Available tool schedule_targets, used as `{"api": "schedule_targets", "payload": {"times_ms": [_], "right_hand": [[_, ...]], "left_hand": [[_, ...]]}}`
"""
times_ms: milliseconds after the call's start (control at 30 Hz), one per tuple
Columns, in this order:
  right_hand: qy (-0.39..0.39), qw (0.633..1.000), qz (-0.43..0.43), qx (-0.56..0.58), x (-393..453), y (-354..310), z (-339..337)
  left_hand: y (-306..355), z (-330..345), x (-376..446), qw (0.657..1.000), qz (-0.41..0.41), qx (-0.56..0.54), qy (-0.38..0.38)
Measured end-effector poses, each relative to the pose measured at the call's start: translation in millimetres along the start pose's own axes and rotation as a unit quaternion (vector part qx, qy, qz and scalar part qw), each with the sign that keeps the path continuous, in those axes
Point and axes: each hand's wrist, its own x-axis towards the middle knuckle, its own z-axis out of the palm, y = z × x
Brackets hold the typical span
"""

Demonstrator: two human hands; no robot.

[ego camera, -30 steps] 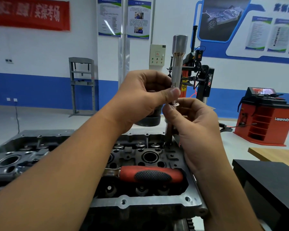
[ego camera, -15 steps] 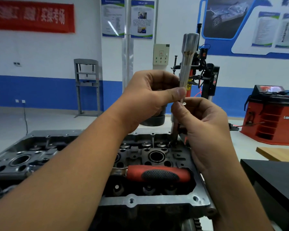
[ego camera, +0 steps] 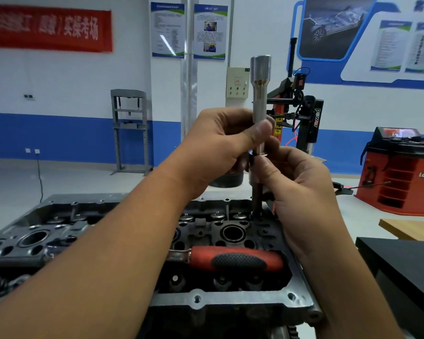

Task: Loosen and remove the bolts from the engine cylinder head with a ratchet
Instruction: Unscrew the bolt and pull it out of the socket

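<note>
1. My hands: two, the left (ego camera: 220,143) and the right (ego camera: 301,194).
2. Socket (ego camera: 260,94): one, long and upright.
3. Ratchet (ego camera: 235,260): one, red-handled.
4. Cylinder head (ego camera: 230,299): one.
5. Banner (ego camera: 47,28): one, red.
6. Wall posters: two, the first (ego camera: 167,30) and the second (ego camera: 210,33).
7. Red machine (ego camera: 402,172): one.

Two bare forearms in view, no sleeves visible anywhere up to the frame edge. No gloves, watch, rings or bands on either wrist. Left hand (ego camera: 216,145) and right hand (ego camera: 301,189) both uncovered. Short-trimmed nails visible on the left thumb (ego camera: 263,129) and on a right fingertip (ego camera: 264,165). No markings, tape or dressings seen.
</note>
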Motion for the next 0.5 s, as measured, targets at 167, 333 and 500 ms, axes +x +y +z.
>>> {"api": "schedule_targets", "payload": {"times_ms": [167,333,500], "right_hand": [[0.001,0.999,0.026,0.022,1.3,-0.1,-0.5],[0.026,1.000,0.004,-0.015,0.5,0.8,-2.7],[0.000,1.000,0.024,0.012,2.6,0.8,-0.5]], "left_hand": [[-1.0,0.9,1.2,1.000,-0.002,0.012,0.011],[-1.3,-0.8,0.8,0.999,0.003,0.034,0.031],[-1.0,0.2,0.9,1.000,-0.018,-0.006,0.002]]}}
